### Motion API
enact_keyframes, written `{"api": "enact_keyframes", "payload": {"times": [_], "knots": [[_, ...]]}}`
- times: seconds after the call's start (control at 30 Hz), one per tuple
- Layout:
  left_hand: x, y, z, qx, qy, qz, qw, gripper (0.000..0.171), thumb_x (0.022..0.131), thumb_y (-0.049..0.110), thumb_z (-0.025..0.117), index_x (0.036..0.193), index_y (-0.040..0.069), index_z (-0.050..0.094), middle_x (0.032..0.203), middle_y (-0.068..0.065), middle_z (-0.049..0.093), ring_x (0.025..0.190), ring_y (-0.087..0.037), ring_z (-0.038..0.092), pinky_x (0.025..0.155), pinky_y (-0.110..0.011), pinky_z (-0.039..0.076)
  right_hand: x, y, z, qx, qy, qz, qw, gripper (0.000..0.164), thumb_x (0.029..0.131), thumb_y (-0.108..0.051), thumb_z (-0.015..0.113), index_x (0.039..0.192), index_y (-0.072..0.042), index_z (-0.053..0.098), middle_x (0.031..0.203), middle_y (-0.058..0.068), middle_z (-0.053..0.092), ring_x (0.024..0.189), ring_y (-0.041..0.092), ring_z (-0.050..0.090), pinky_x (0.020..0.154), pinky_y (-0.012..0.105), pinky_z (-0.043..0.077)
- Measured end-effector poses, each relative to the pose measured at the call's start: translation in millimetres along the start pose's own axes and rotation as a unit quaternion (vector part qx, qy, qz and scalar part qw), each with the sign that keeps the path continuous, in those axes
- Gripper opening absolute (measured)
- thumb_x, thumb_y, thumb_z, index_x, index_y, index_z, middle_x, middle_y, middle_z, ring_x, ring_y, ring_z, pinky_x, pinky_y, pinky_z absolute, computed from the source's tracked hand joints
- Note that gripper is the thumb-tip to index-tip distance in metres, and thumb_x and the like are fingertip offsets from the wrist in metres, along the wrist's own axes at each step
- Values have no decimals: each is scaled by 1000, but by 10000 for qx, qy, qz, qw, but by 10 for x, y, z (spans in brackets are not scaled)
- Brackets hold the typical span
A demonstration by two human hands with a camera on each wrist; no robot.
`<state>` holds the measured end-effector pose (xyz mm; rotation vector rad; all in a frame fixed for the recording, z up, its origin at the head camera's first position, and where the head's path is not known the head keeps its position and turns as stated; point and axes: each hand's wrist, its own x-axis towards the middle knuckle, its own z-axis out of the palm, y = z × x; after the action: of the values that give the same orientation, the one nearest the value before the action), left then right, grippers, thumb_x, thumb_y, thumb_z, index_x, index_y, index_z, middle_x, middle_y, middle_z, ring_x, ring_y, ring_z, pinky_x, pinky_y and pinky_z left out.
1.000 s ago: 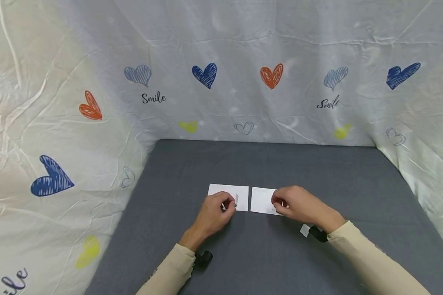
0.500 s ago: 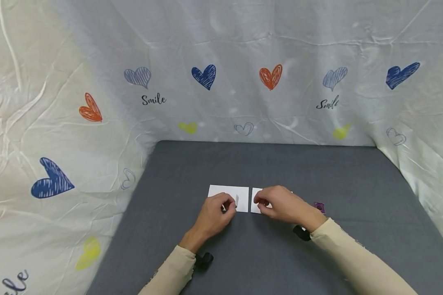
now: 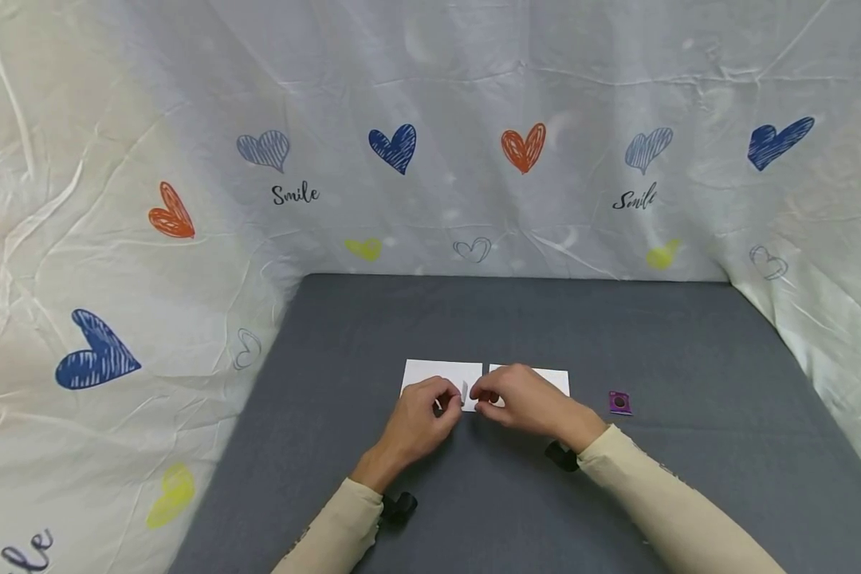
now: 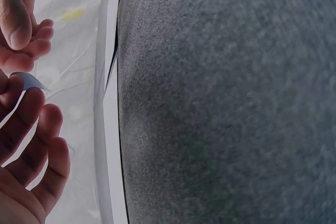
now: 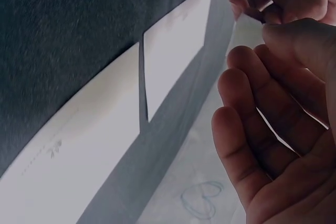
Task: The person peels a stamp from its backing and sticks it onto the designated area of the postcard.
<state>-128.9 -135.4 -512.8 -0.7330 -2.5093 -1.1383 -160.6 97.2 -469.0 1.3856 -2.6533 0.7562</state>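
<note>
My left hand [image 3: 419, 414] pinches a small, thin, pale piece [image 3: 464, 391] between thumb and index finger, above the left white card [image 3: 430, 370]. Seen from the left wrist, the piece [image 4: 31, 82] looks translucent and curved. Just right of it is my right hand [image 3: 527, 405], fingers loosely bent, thumb and index tips close to the piece with a small gap between them. Nothing shows in its grasp. It covers part of the right white card [image 3: 556, 378]. Faint print marks that card [image 5: 105, 121] in the right wrist view.
A small purple square packet [image 3: 620, 402] with a dark round mark lies right of the cards on the grey cloth-covered table [image 3: 545, 319]. A white curtain [image 3: 459, 199] printed with hearts hangs behind and at the sides. Each wrist wears a black camera.
My right hand has moved left from the right card to beside the left hand's piece, uncovering the purple packet. The left hand has hardly moved and keeps its pinch.
</note>
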Motion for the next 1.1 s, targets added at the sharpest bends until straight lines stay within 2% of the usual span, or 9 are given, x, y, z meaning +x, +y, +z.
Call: {"api": "enact_keyframes", "payload": {"times": [0.17, 0.5, 0.8, 1.1], "knots": [[-13, 10, 11, -69, -80, 25, 9999, 9, 96, 6, 71, 90, 13, 72, 82, 2, 67, 73, -17, 65, 68, -37, 60, 25, -13, 51, 4, -4, -4, 10000, 12, 98, -9, 78, 108, -13, 83, 101, -3, 81, 82, 10, 71, 78, 27, 59], [-18, 27, 29, -86, -209, -44, 9997, 10, 98, 7, 69, 92, 15, 73, 85, 5, 69, 75, -5, 58, 70, -25, 53, 46, -7, 112, 121, 40, 35, 9999, 8, 100, -11, 77, 105, -15, 82, 97, -6, 79, 80, 6, 66, 77, 26, 56], [-24, 21, 33, -102, -294, -106, 9995, 11, 99, 6, 68, 93, 13, 74, 85, 5, 71, 75, -4, 60, 70, -26, 53, 37, -12, 121, 86, 11, 147, 9999, 9, 102, -9, 72, 103, -14, 81, 93, -7, 77, 77, 4, 62, 76, 26, 55], [0, -28, -22, -9, -77, -378, 9993, 4, 97, 8, 73, 95, 12, 72, 79, 4, 67, 70, -6, 60, 66, -24, 53, 12, -13, 77, -29, 28, 260, 9997, 9, 102, -11, 72, 101, -15, 80, 90, -8, 74, 74, 7, 62, 73, 26, 54]]}}
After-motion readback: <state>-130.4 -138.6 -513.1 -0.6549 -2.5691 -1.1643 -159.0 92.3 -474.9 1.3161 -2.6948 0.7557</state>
